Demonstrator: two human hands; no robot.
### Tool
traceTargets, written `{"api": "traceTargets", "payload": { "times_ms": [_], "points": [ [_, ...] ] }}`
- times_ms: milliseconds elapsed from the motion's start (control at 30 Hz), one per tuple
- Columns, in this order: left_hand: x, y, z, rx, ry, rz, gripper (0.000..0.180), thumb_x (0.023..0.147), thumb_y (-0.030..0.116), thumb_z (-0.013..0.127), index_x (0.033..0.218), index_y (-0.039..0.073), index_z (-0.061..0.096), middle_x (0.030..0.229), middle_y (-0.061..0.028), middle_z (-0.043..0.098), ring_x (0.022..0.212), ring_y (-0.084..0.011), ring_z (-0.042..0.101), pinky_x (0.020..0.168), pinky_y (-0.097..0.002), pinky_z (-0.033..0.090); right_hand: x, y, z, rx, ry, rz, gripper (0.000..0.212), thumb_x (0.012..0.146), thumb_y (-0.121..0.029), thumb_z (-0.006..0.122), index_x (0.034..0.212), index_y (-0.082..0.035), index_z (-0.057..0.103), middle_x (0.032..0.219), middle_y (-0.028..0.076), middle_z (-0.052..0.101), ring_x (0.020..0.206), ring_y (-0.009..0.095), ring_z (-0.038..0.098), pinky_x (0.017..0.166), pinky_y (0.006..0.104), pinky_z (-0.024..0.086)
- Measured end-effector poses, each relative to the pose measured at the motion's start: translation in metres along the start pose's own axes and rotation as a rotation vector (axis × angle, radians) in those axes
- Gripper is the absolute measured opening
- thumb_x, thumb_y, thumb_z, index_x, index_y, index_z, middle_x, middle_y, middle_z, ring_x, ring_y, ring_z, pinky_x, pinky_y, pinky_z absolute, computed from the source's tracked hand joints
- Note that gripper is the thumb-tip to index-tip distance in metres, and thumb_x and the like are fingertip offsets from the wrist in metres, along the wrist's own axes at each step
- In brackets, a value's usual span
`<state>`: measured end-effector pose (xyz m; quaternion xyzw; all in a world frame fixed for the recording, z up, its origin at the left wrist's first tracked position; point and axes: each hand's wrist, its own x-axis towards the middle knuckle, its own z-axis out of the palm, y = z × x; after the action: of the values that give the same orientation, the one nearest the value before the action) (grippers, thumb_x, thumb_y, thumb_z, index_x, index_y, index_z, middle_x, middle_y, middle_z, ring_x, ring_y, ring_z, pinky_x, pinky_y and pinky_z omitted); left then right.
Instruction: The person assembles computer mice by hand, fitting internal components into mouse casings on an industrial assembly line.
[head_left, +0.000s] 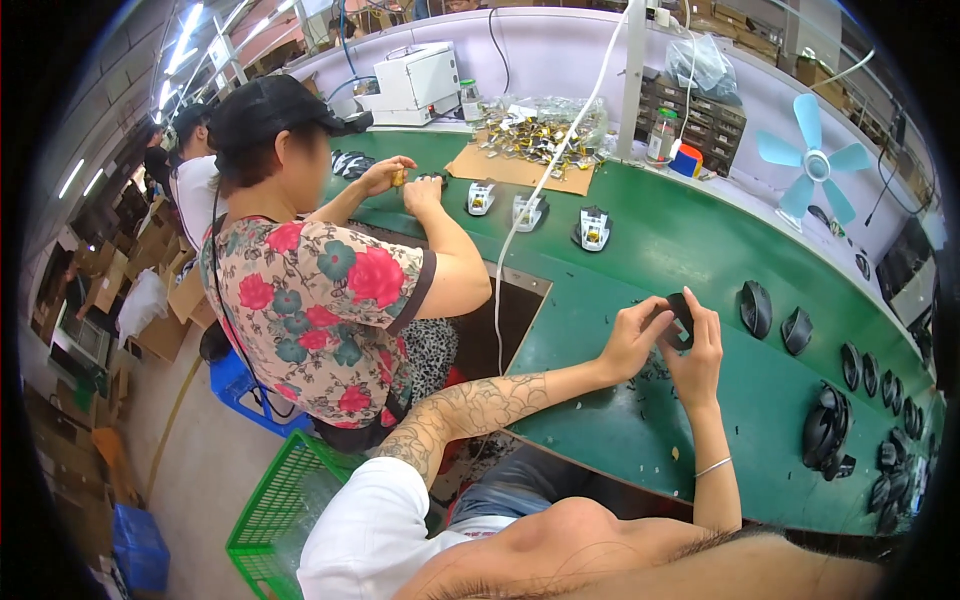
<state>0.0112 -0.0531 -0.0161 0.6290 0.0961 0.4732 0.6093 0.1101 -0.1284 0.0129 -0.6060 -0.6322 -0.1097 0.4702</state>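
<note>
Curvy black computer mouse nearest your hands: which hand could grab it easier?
Probably the right hand: it's nearer that mouse, though it and the left hand hold a dark curved piece.

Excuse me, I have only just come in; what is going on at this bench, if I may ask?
The camera wearer's left fingers and right fingers hold a dark curved part over the green bench. Black mouse-like shells stand in a rough row to the right, and three devices with white insides exposed sit farther forward. At left, a co-worker in a flowered shirt handles a small yellowish piece, too small to identify.
</note>
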Motion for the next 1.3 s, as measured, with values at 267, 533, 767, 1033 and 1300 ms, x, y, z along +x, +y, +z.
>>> {"api": "traceTargets", "payload": {
  "times_ms": [267, 533, 767, 1033, 1300],
  "points": [
    [0.006, 0.005, 0.004, 0.096, 0.072, 0.105, 0.02, 0.09, 0.013, 0.052, 0.095, -0.005, 0.059, 0.083, -0.0061, 0.063, 0.075, -0.009, 0.058, 0.067, -0.0226, 0.047, 0.005, 0.003, -0.008, 0.055, 0.143, 0.035, 0.057, 0.06, 0.001, 0.072, 0.114, -0.005, 0.052, 0.103, 0.012, 0.054, 0.094, 0.028, 0.056, 0.08, 0.0348, 0.047],
    [0.009, 0.009, -0.005, 0.151, 0.092, 0.057, 0.02, 0.088, 0.013, 0.054, 0.087, -0.005, 0.06, 0.074, -0.0053, 0.062, 0.068, -0.0067, 0.054, 0.059, -0.0218, 0.044, 0.016, -0.007, -0.003, 0.245, 0.136, 0.137, 0.053, 0.062, 0.003, 0.068, 0.112, -0.004, 0.053, 0.104, 0.01, 0.051, 0.093, 0.024, 0.056, 0.083, 0.0347, 0.047],
    [0.01, 0.0, 0.001, -0.03, 0.185, 0.0, 0.021, 0.089, 0.015, 0.052, 0.083, -0.004, 0.06, 0.069, -0.0026, 0.058, 0.068, -0.0051, 0.052, 0.058, -0.0221, 0.044, 0.01, -0.004, 0.002, 0.152, 0.095, 0.062, 0.049, 0.061, 0.005, 0.066, 0.108, -0.004, 0.055, 0.099, 0.012, 0.057, 0.093, 0.027, 0.057, 0.083, 0.034, 0.045],
    [0.017, 0.006, 0.0, -0.103, 0.093, -0.045, 0.021, 0.091, 0.017, 0.051, 0.083, -0.002, 0.058, 0.075, -0.0025, 0.059, 0.07, -0.0059, 0.054, 0.06, -0.0218, 0.047, 0.009, 0.007, -0.007, 0.01, 0.099, -0.046, 0.038, 0.065, 0.007, 0.065, 0.102, -0.003, 0.062, 0.119, 0.014, 0.054, 0.104, 0.03, 0.056, 0.086, 0.0368, 0.047],
    [0.02, -0.005, -0.004, -0.096, 0.118, -0.094, 0.023, 0.091, 0.019, 0.051, 0.08, -0.001, 0.056, 0.073, -0.0017, 0.059, 0.067, -0.0061, 0.054, 0.061, -0.0219, 0.047, 0.006, 0.02, 0.001, 0.071, 0.057, 0.063, 0.036, 0.065, 0.005, 0.067, 0.1, -0.003, 0.062, 0.117, 0.014, 0.056, 0.104, 0.03, 0.057, 0.087, 0.0356, 0.046]
  ]
}}
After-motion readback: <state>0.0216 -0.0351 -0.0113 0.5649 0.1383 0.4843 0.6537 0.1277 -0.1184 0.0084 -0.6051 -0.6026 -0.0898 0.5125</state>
